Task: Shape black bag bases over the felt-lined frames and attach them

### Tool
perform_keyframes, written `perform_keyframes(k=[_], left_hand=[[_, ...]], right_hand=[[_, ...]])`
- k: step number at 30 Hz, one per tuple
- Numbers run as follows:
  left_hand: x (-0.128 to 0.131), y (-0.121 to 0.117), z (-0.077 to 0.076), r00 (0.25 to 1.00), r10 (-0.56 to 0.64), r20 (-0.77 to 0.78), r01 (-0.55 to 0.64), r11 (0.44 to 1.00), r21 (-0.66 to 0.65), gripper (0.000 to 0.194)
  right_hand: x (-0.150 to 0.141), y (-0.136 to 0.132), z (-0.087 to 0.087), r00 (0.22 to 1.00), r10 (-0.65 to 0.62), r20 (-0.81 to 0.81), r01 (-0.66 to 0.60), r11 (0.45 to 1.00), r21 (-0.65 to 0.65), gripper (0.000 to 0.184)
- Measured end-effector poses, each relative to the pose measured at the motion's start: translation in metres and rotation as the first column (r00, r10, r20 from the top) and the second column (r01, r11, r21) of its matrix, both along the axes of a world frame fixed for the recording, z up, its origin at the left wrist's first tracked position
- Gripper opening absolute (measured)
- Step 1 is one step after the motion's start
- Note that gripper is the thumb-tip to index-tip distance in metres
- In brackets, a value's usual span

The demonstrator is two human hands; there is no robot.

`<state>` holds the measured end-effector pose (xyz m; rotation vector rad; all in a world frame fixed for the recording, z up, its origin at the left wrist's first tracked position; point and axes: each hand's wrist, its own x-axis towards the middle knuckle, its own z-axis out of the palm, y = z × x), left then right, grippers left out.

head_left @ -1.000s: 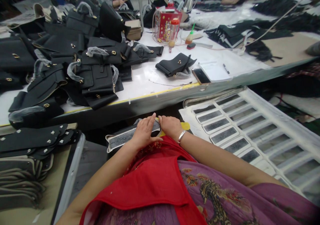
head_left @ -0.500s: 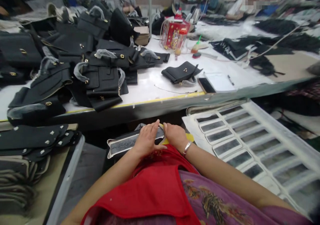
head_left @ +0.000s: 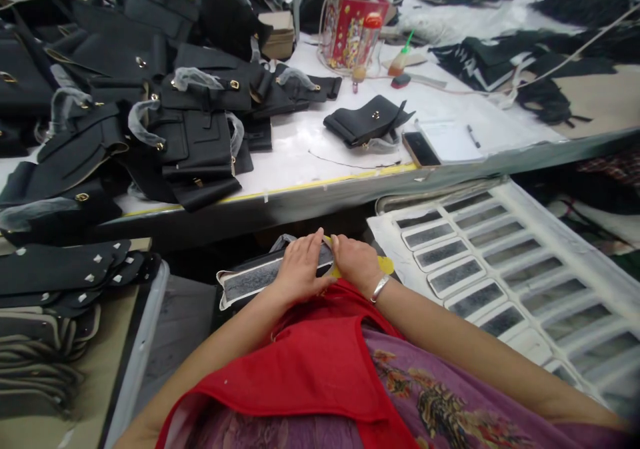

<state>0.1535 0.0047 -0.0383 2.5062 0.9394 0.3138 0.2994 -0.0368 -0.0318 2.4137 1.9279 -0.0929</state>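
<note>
Low in front of my lap lies a black bag piece (head_left: 253, 282) with a pale, raised edge around a dark grey strip. My left hand (head_left: 301, 268) rests over its right part, fingers long and close together on top, thumb toward me, gripping it. Against its right end, my right hand (head_left: 357, 264) is curled, fingertips pinching the edge close to the left fingertips. Something yellow (head_left: 385, 266) shows beside and beneath my right hand. The undersides of both hands are hidden, as is most of the piece's right end.
Black bags (head_left: 185, 136) with wrapped handles crowd the white table (head_left: 290, 162), alongside one separate bag (head_left: 367, 121), a phone (head_left: 421, 149), a notebook (head_left: 450, 142) and a glue bottle (head_left: 401, 59). Dark strips with pale borders cover a board (head_left: 520, 209) at right. Stacked black panels (head_left: 60, 272) stand at left.
The view has tilted downward, so the table and bags sit higher in it. My hands stay on the bag piece, the right fingers slightly more curled at its end.
</note>
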Motion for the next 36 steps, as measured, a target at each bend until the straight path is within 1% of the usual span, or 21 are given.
perform_keyframes(k=[4, 9, 15, 19, 22, 24, 26, 30, 33, 36], left_hand=[[0.006, 0.002, 0.002, 0.998, 0.055, -0.009, -0.055, 0.998, -0.031, 0.094], [0.009, 0.006, 0.000, 0.995, 0.095, -0.004, -0.095, 0.995, -0.031, 0.095], [0.009, 0.005, 0.003, 0.988, 0.156, -0.009, -0.156, 0.985, -0.075, 0.101], [0.003, 0.001, 0.007, 0.987, 0.153, 0.041, -0.146, 0.981, -0.127, 0.104], [-0.004, -0.002, 0.009, 0.983, 0.165, 0.075, -0.150, 0.973, -0.176, 0.106], [-0.008, -0.003, 0.011, 0.983, 0.165, 0.084, -0.146, 0.969, -0.198, 0.106], [-0.010, -0.003, 0.013, 0.983, 0.162, 0.083, -0.143, 0.969, -0.201, 0.104], [-0.006, -0.003, 0.014, 0.981, 0.190, 0.048, -0.179, 0.969, -0.172, 0.096], [0.000, -0.002, 0.014, 0.976, 0.216, -0.025, -0.217, 0.969, -0.120, 0.085], [0.006, 0.001, 0.012, 0.971, 0.204, -0.127, -0.213, 0.975, -0.066, 0.074]], right_hand=[[0.004, 0.011, 0.003, 0.996, 0.086, 0.027, -0.085, 0.995, -0.052, 0.049], [0.005, 0.023, 0.009, 0.977, 0.205, 0.059, -0.199, 0.975, -0.098, 0.045], [0.001, 0.028, 0.018, 0.958, 0.284, 0.042, -0.282, 0.958, -0.055, 0.046], [-0.006, 0.032, 0.026, 0.955, 0.296, 0.031, -0.295, 0.954, -0.048, 0.046], [-0.009, 0.031, 0.031, 0.954, 0.295, 0.044, -0.294, 0.955, -0.036, 0.044], [-0.005, 0.028, 0.035, 0.964, 0.260, 0.063, -0.259, 0.966, -0.021, 0.046], [0.006, 0.022, 0.038, 0.977, 0.197, 0.087, -0.197, 0.980, -0.001, 0.048], [0.041, 0.006, 0.041, 0.989, 0.093, 0.116, -0.096, 0.995, 0.021, 0.050], [0.057, -0.007, 0.035, 0.995, 0.051, 0.085, -0.051, 0.999, -0.008, 0.050], [0.058, -0.017, 0.021, 0.998, 0.039, 0.054, -0.036, 0.998, -0.056, 0.051]])
